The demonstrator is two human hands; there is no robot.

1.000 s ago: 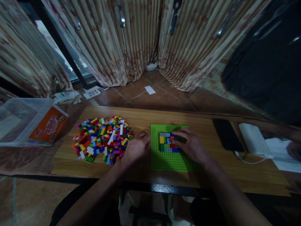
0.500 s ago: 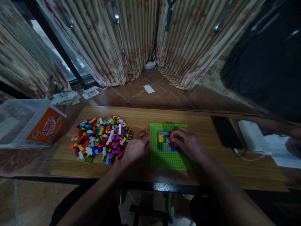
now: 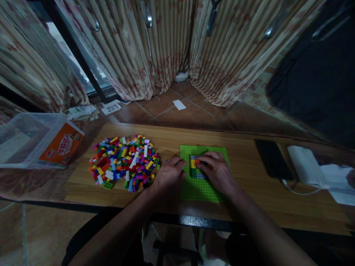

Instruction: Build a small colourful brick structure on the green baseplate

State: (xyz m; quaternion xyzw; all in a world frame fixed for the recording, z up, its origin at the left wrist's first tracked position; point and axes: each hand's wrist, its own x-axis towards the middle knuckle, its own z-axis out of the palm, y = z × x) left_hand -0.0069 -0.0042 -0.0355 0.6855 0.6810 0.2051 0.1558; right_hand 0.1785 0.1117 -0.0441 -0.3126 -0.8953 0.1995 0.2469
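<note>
A green baseplate (image 3: 199, 190) lies on the wooden table, with a small block of coloured bricks (image 3: 194, 167) built on it. My right hand (image 3: 217, 171) lies over the right part of that block, fingers curled down and pressing on an orange brick (image 3: 197, 162). My left hand (image 3: 168, 176) rests at the baseplate's left edge, fingers bent and touching the plate beside the block. A pile of loose coloured bricks (image 3: 124, 162) lies to the left of my left hand.
A clear plastic tub (image 3: 24, 142) with an orange label stands at the far left. A black phone (image 3: 273, 159) and a white power bank (image 3: 305, 166) with a cable lie at the right. Curtains hang behind the table (image 3: 249, 192).
My right hand has slid left over the brick block and covers more of it. My left hand has moved right onto the baseplate's edge.
</note>
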